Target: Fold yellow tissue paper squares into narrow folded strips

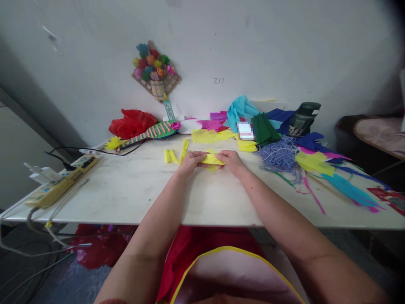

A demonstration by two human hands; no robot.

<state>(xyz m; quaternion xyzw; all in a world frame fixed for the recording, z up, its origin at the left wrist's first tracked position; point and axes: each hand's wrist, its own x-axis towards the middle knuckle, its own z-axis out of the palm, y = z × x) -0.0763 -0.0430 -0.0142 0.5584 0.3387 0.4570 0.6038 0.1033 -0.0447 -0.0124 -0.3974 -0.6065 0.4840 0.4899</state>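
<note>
Between my two hands, low over the white table [126,190], is a piece of yellow crepe paper [212,159]. My left hand [192,162] pinches its left end, thumb on top. The right end is pinched by my right hand [231,162]. Part of the paper hangs below the fingers. Just left of my left hand lie several small folded yellow paper strips [171,156]. Beyond my hands are flat yellow paper sheets [205,136].
At the right lie a tangle of purple yarn [278,154], a dark green bottle [305,118], green paper [265,130] and coloured scraps. A power strip [60,181] with cables runs along the left edge. Behind are a red plastic bag [133,122] and a decorated lute shape [155,131].
</note>
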